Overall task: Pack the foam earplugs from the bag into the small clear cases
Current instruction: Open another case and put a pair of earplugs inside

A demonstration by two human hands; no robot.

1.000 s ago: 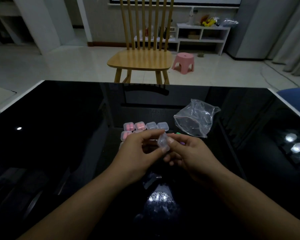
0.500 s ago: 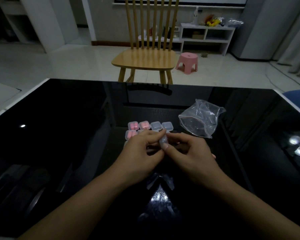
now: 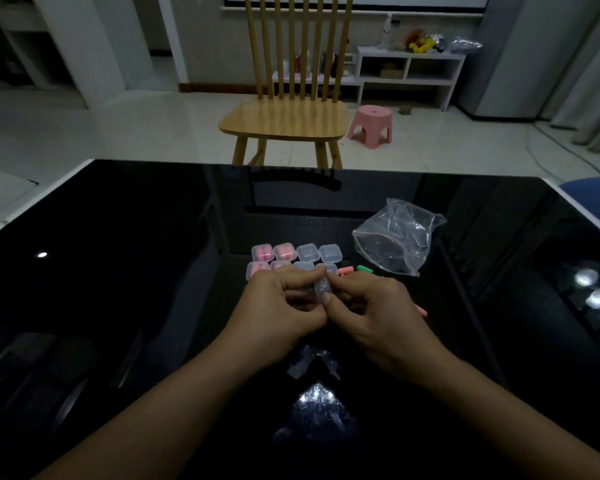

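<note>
I see both hands meeting over the black table [image 3: 118, 271], just in front of the case cluster [image 3: 297, 258]. Left hand [image 3: 281, 306] and right hand [image 3: 374, 310] both pinch one small clear case [image 3: 323, 288] between fingertips and thumbs, fingers curled. Can't tell if its lid is open. In the cluster, the left cases hold pink earplugs, the right ones look clear. Loose earplugs [image 3: 355, 270] lie just right of the cluster. Bag [image 3: 395, 237] sits further right, crumpled.

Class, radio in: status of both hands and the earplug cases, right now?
Left hand and right hand both pinching one clear case. Cases beyond: some filled pink. Bag clear right.
</note>
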